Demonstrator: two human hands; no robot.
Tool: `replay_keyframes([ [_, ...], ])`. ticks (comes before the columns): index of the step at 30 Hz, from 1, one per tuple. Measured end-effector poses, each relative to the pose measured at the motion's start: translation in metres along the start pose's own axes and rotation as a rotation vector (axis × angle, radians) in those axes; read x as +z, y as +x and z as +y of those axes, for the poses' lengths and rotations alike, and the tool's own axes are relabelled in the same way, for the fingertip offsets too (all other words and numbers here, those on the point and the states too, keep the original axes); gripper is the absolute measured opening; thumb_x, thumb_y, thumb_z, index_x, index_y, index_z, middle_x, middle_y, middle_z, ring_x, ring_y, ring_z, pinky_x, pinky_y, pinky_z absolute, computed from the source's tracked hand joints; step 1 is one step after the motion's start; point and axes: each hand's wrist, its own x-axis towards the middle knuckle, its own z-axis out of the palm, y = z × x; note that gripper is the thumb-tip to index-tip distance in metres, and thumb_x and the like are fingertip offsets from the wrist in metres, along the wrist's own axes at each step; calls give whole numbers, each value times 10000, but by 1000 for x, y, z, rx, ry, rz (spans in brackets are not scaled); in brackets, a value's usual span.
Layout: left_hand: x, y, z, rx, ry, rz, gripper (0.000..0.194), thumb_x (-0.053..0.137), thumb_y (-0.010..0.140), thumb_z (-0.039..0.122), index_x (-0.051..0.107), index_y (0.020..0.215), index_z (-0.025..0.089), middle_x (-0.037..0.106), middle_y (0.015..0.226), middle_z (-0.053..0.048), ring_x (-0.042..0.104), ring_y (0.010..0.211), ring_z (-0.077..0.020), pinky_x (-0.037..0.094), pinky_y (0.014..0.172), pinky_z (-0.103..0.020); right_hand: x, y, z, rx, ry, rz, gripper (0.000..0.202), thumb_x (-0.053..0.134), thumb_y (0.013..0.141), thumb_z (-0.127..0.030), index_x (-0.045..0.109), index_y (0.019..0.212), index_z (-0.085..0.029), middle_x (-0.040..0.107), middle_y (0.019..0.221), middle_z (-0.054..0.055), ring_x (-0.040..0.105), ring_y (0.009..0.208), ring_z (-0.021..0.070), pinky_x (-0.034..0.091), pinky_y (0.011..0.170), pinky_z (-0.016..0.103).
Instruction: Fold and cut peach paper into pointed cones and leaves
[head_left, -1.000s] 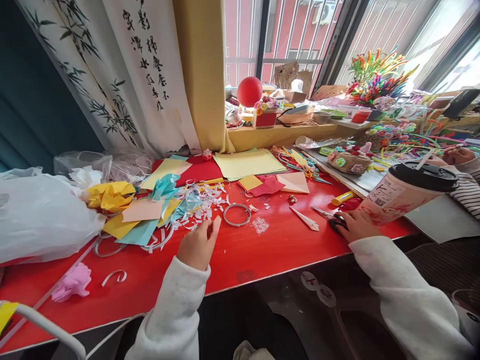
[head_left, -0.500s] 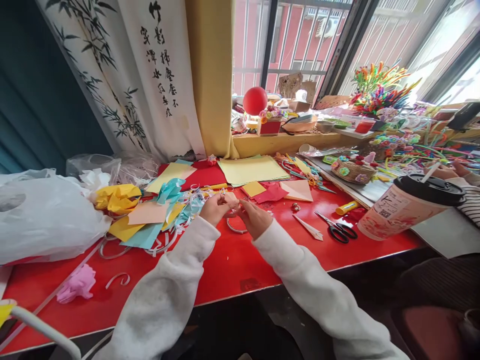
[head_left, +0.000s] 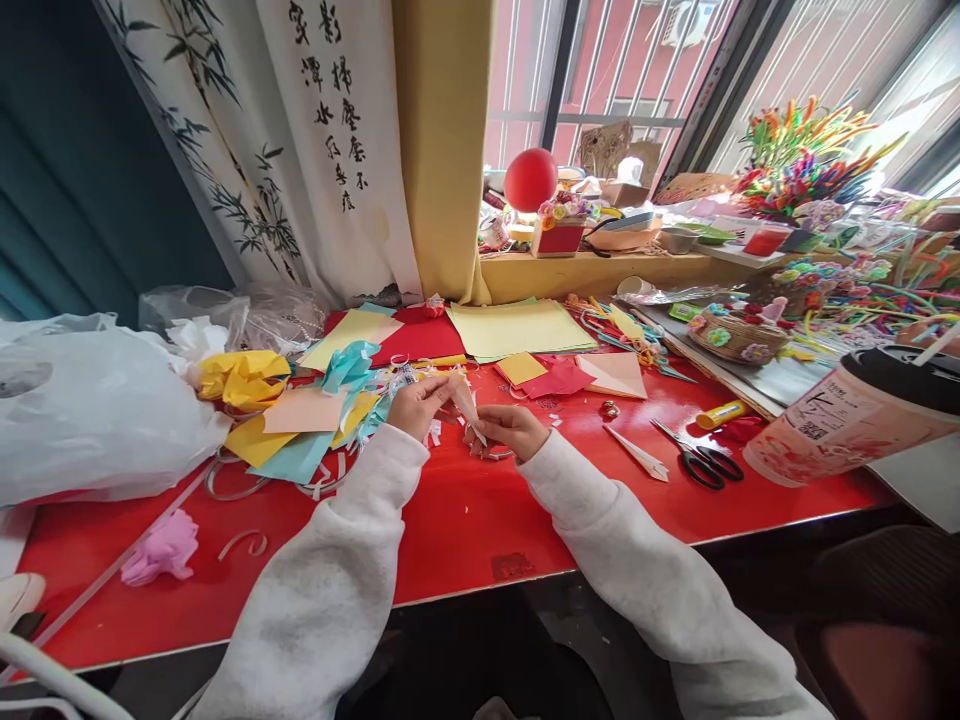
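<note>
Both hands pinch a small folded piece of pale peach paper above the red table. My left hand grips its upper left side between thumb and fingers. My right hand holds the narrow lower end. Partly hidden beneath the right hand lies a ring-shaped item on the tabletop. To the right rests another folded paper, a slim pointed piece, beside black-handled scissors.
Colored paper sheets lie along the back. A heap of paper scraps and a white plastic bag sit at left. A lidded drink cup and yellow tube stand or lie at right. A pink crumpled paper is front left.
The view has shifted, so the table items appear lower-right to slightly higher. My hands have turned the peach paper, which now shows as a slender folded shape between them.
</note>
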Motion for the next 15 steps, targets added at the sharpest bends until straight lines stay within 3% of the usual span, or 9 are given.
replay_keyframes([
  [5,0,-2,4,12,37,55,348,586,620,397,613,806,105,598,707,-40,564,575,-129,490,456,-218,0,-3,2,27,9,-9,313,589,624,-394,523,774,-126,585,644,5,567,510,86,436,463,184],
  [8,2,-3,3,23,59,24,322,577,629,378,622,796,107,604,724,-42,562,584,-127,503,500,-233,2,-3,3,33,16,42,321,585,624,-402,524,788,-133,602,648,8,585,551,102,467,536,220],
  [15,8,-7,2,78,59,-10,336,500,694,345,537,955,137,588,791,-44,557,646,-130,500,500,-233,3,-4,0,42,-14,83,335,567,615,-451,519,713,-134,598,576,4,574,499,118,455,492,239],
])
